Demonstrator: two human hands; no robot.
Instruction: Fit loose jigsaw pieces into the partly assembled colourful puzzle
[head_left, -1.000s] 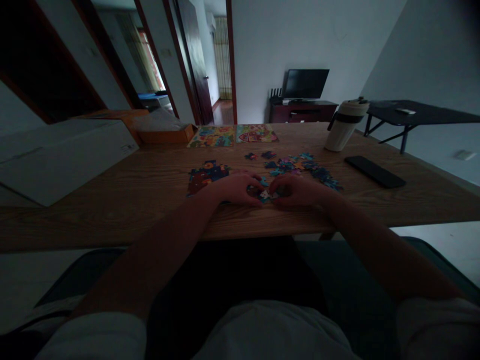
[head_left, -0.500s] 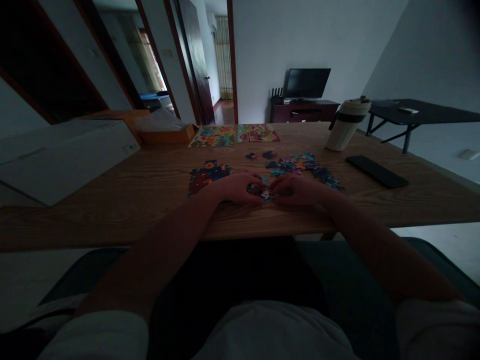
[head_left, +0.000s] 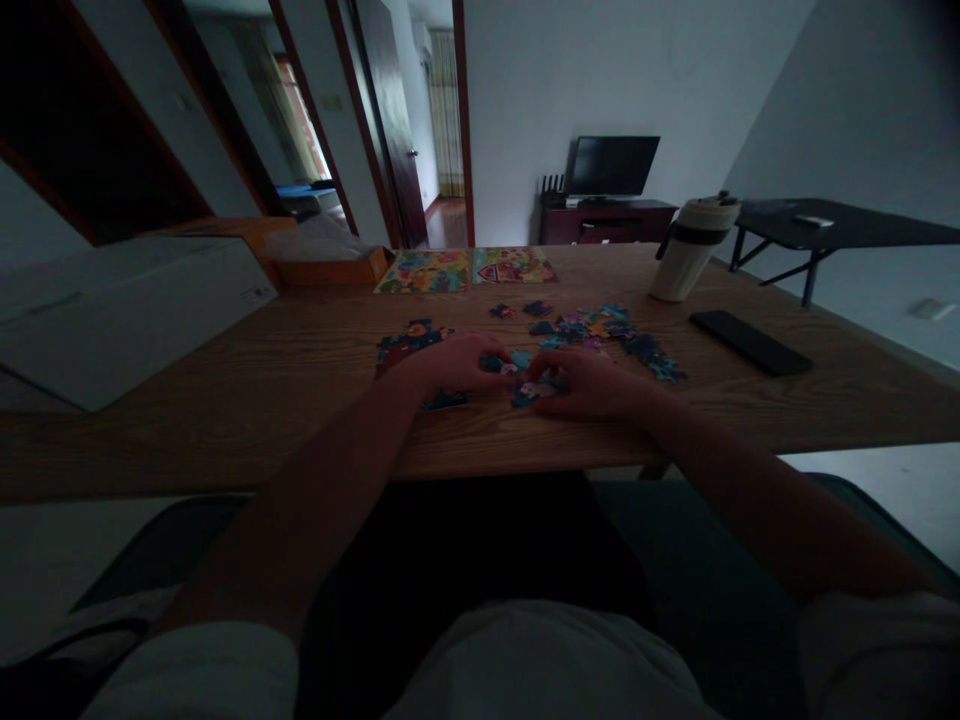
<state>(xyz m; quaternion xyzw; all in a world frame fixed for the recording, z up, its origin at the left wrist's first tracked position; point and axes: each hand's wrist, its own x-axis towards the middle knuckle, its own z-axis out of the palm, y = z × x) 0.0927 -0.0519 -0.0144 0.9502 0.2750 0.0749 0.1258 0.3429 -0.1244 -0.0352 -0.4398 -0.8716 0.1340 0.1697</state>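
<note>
My left hand pinches a puzzle piece between thumb and fingers, just above the table. My right hand curls over a few joined puzzle pieces, fingertips and thumb on their right side. Another teal piece lies between the hands, toward the back. Partly under my left hand and forearm lies an assembled puzzle section in dark blue and reddish brown. A heap of loose puzzle pieces spreads behind my right hand.
Two loose pieces lie farther back, before two colourful picture sheets. A white box and an orange tray stand left. On the right are a tumbler and a black flat object.
My hands have drawn apart. The left has shifted slightly left with a piece in its fingers, and more of the joined pieces by the right hand shows.
</note>
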